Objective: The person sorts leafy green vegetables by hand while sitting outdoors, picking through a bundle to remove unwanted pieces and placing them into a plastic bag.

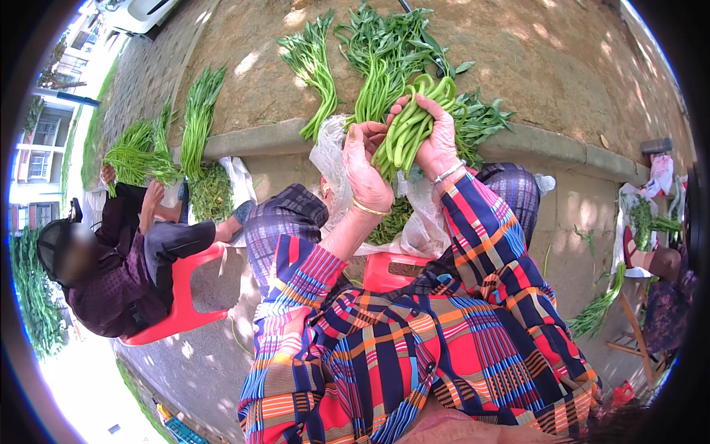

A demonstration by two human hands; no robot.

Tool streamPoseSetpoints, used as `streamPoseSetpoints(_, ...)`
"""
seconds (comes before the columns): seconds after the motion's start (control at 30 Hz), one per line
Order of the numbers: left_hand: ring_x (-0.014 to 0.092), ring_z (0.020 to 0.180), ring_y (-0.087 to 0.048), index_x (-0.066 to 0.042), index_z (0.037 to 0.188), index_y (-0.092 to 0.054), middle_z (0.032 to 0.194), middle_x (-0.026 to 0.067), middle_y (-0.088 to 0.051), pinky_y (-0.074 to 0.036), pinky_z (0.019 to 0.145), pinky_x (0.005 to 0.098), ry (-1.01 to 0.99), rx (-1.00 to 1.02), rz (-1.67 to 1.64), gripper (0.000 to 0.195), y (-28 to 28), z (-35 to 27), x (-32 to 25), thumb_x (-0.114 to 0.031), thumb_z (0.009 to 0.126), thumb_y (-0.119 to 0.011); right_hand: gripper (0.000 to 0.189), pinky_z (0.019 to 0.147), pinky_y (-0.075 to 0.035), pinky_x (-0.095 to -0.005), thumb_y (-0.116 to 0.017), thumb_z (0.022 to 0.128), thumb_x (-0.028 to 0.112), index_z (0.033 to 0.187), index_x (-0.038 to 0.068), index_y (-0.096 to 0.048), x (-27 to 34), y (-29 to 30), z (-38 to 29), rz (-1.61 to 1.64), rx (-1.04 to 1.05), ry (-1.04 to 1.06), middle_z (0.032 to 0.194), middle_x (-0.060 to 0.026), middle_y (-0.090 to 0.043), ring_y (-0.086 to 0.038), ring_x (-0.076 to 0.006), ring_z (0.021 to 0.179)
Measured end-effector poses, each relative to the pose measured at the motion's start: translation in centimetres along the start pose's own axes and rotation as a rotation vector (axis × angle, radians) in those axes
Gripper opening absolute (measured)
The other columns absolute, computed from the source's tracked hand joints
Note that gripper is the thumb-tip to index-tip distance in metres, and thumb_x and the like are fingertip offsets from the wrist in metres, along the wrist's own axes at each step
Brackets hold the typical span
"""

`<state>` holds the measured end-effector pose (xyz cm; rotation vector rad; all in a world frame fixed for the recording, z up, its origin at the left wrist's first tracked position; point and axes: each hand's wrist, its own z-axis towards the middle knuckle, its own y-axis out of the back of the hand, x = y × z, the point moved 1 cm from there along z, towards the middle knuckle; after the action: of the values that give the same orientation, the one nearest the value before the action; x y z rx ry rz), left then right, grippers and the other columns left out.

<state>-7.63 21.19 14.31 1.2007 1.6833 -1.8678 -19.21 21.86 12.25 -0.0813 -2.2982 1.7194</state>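
My right hand [437, 133] is closed around a thick bundle of green leafy-vegetable stems [407, 133], probably water spinach, some bent over in loops at the top. My left hand [366, 166] is cupped at the bundle's lower left, thumb raised and fingers partly curled; its palm is close to or touching the stem ends. Below both hands, a clear plastic bag [424, 230] lies between my knees with loose green leaves [391, 222] in it. Just beyond, long leafy stalks [371, 94] rest across the kerb, and a smaller bunch [319, 83] lies to their left.
A stone kerb [260, 139] runs across in front, with bare soil beyond. At left, a person [105, 277] on a red plastic stool [188, 299] handles green stalks [136, 152]. Another person [668, 294] sits at far right. A clear bottle [545, 183] lies by my right knee.
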Motion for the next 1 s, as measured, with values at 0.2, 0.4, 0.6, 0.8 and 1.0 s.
streamPoseSetpoints(0.2, 0.014, 0.074, -0.051, -0.001, 0.089, -0.049, 0.082, 0.0073, -0.055, -0.042, 0.072, 0.0266, 0.009, 0.02, 0.101, 0.041, 0.8, 1.5, 0.0, -0.039, 0.091, -0.033, 0.018, 0.07, -0.049, -0.0422, -0.061, 0.072, 0.011, 0.085, 0.001, -0.053, 0.0, 0.2, 0.4, 0.009, -0.006, 0.023, 0.08, -0.0124, -0.059, -0.059, -0.0268, 0.073)
streamPoseSetpoints(0.4, 0.014, 0.07, -0.052, -0.002, 0.093, -0.051, 0.08, 0.0072, -0.056, -0.044, 0.064, 0.0269, 0.194, -0.053, 0.121, 0.036, 1.4, 1.1, 0.3, -0.034, 0.091, -0.035, 0.016, 0.068, -0.049, -0.0422, -0.06, 0.072, 0.01, 0.083, 0.001, -0.053, 0.6, -0.1, 0.0, 0.009, 0.05, 0.013, 0.078, -0.0127, -0.059, -0.059, -0.0274, 0.071)
streamPoseSetpoints(0.6, 0.012, 0.053, -0.051, -0.003, 0.094, -0.052, 0.073, 0.0069, -0.056, -0.042, 0.047, 0.0264, 0.538, 0.28, 0.035, 0.02, 3.4, -0.2, -0.1, -0.018, 0.088, -0.04, 0.015, 0.068, -0.049, -0.0416, -0.06, 0.073, 0.01, 0.082, -0.001, -0.054, 1.0, 0.0, 0.4, -0.01, 0.019, 0.085, 0.076, -0.0137, -0.059, -0.059, -0.0277, 0.069)
streamPoseSetpoints(0.8, 0.014, 0.055, -0.048, -0.003, 0.091, -0.053, 0.074, 0.0084, -0.056, -0.039, 0.049, 0.0264, 0.677, 0.408, -0.048, 0.013, 3.9, 0.3, -0.4, -0.011, 0.083, -0.048, 0.016, 0.068, -0.049, -0.0408, -0.059, 0.073, 0.011, 0.081, -0.002, -0.055, 1.2, 0.0, 0.4, -0.02, 0.037, 0.075, 0.075, -0.0148, -0.059, -0.059, -0.0278, 0.069)
streamPoseSetpoints(1.0, 0.015, 0.064, -0.045, -0.005, 0.091, -0.052, 0.085, 0.0072, -0.054, -0.036, 0.055, 0.0265, 0.785, 0.471, -0.198, 0.016, 4.2, 0.2, 0.1, -0.015, 0.079, -0.055, 0.018, 0.068, -0.049, -0.0393, -0.058, 0.074, 0.01, 0.085, -0.003, -0.053, 1.0, -0.6, -0.8, -0.027, 0.075, 0.068, 0.077, -0.0135, -0.057, -0.057, -0.0257, 0.072)
